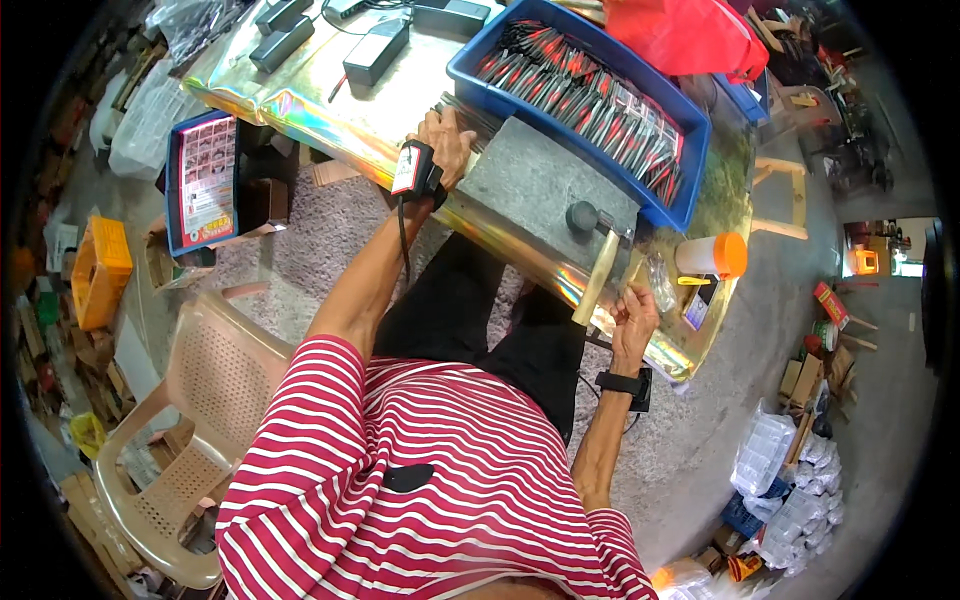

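Note:
At the table's near edge my left hand rests with bent fingers among thin dark rods, beside a grey slab. Its fingertips are partly hidden, so what they hold is unclear. My right hand is closed, thumb and fingers pinched together near a crumpled clear plastic bag; anything between them is too small to make out. A hammer lies with its dark round head on the slab and its pale wooden handle sticking out toward me, just left of my right hand.
Behind the slab stands a blue tray full of slender black and red pieces. A white jar with an orange lid lies at the right. Black power adapters sit at the far left. A plastic chair stands left of me.

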Demonstrator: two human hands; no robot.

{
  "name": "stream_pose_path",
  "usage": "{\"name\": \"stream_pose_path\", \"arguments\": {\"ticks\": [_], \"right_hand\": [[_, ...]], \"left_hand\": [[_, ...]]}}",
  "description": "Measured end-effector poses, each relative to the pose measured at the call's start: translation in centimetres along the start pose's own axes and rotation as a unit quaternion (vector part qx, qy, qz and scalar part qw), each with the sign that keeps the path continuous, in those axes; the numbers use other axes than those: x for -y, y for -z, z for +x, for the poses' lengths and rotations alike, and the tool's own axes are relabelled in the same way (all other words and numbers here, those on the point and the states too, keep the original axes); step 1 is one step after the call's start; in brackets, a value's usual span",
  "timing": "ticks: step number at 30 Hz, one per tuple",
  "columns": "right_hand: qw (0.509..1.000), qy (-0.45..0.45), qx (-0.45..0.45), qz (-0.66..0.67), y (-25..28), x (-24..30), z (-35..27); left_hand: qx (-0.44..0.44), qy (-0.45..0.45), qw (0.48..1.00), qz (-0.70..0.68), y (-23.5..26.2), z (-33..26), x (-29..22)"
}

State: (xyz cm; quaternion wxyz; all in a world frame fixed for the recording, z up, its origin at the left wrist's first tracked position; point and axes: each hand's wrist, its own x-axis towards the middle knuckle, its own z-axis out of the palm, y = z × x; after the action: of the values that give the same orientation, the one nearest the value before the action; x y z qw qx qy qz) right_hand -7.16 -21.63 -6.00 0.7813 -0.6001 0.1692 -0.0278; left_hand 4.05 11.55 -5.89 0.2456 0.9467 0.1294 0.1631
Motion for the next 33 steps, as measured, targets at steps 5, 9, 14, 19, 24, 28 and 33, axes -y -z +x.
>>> {"name": "stream_pose_path", "arguments": {"ticks": [5,9,14,19,24,28,33], "right_hand": [[1.0,0.002,0.018,0.006,0.4,-0.8,-0.1],[1.0,0.001,0.022,0.001,0.6,-1.2,-0.4],[1.0,0.001,0.019,-0.011,0.2,-1.1,-0.8],[0.999,0.018,0.02,-0.047,-0.2,-1.2,-1.3],[0.998,0.011,0.0,-0.061,-0.6,-1.2,-1.3],[0.995,0.022,-0.006,-0.093,-0.9,-1.2,-1.5],[0.995,0.025,-0.011,-0.097,-1.1,-1.0,-1.6]], "left_hand": [[-0.078,-0.067,0.992,0.078,-0.1,-0.5,0.6],[-0.018,-0.027,0.999,0.011,-0.2,-0.4,1.1],[-0.027,-0.009,0.999,-0.024,-0.6,0.1,1.6],[-0.011,0.004,1.0,-0.017,0.1,0.4,0.9],[0.022,0.025,0.999,-0.005,1.2,0.5,-0.2],[0.045,0.048,0.998,0.004,2.1,0.3,-0.5],[0.067,0.082,0.994,0.013,3.3,-0.2,-1.3]]}}
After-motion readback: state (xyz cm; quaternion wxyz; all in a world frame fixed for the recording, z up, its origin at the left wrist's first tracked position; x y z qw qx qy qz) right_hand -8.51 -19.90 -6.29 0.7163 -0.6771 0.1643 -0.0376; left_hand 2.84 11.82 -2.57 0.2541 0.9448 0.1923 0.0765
